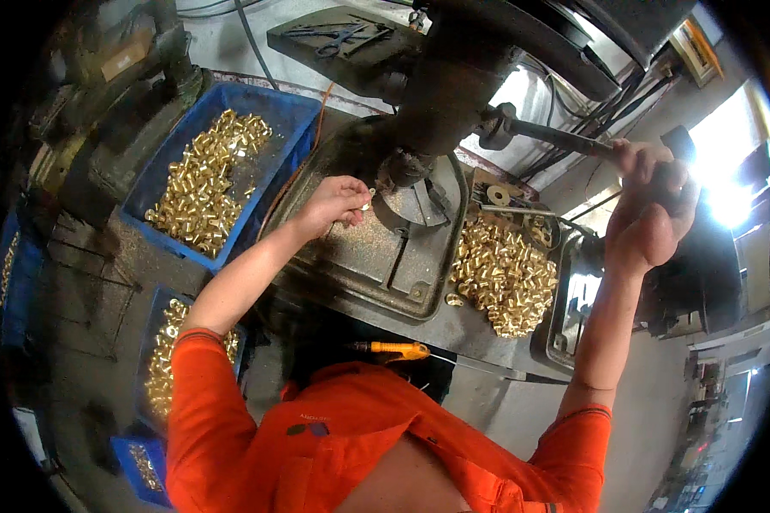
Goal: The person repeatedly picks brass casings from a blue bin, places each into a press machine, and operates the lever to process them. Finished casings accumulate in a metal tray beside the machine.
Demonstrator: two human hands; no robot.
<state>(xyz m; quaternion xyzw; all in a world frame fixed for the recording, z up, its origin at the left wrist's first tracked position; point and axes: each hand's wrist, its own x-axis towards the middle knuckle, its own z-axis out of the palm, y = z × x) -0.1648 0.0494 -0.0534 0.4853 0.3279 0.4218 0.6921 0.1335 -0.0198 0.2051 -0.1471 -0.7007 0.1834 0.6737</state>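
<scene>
Small gold-coloured metal fitting sits pinched between the nearly closed thumb and fingertips of the left hand, above the dark grey, chip-strewn metal machine base, toward its back edge. The right hand is curled around the outer end of a dark metal lever. Heaped gold-coloured fittings lie just beside the base's right edge; a blue plastic tub of similar pieces stands beyond its left edge.

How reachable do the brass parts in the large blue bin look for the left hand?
Probably yes: the left hand is to the right of the large blue bin, whose open top leaves the brass parts uncovered. A small piece seemingly in that hand might hinder grabbing.
</scene>
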